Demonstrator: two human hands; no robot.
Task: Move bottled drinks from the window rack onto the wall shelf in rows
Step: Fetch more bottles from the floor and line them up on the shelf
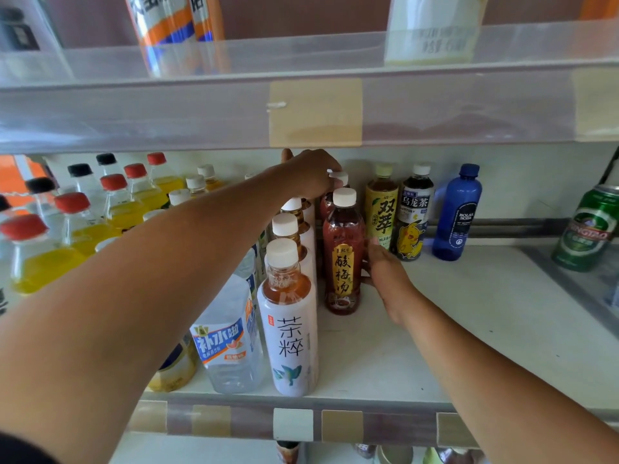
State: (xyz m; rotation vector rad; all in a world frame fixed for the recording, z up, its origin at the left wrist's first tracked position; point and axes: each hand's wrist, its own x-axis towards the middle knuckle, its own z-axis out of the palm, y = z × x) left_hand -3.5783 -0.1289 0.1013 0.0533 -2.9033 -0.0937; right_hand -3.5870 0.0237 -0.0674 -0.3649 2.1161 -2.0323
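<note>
My left hand (311,172) reaches deep under the upper shelf (201,112), fingers curled down over the white cap of the back bottle (339,178). I grip it from the top because only its cap and neck stand clear behind the plum bottle (343,256). My right hand (385,272) lies against the right flank of that front plum bottle, thumb low on it, probably to steady it and keep the pair in one straight file. Whether my right fingers wrap round behind it I cannot tell.

Both bottles stand upright on the shelf (469,313), one just ahead of my left fingertips and below them, the other under them.

Just left of my right fingers, past the plum bottle, runs a row of white tea bottles (291,316), nearly touching it, so there is little room to shift that way. Beyond my right fingertips, toward the wall, stand a yellow tea (382,209), an oolong (413,212) and a blue bottle (457,212); a green can (589,229) sits well off to the right. Under my left forearm are a water bottle (231,333) and, further left, red-capped yellow drinks (43,256).

The upper shelf hangs just above my left knuckles, so lifting high looks awkward; a slide seems safer.
</note>
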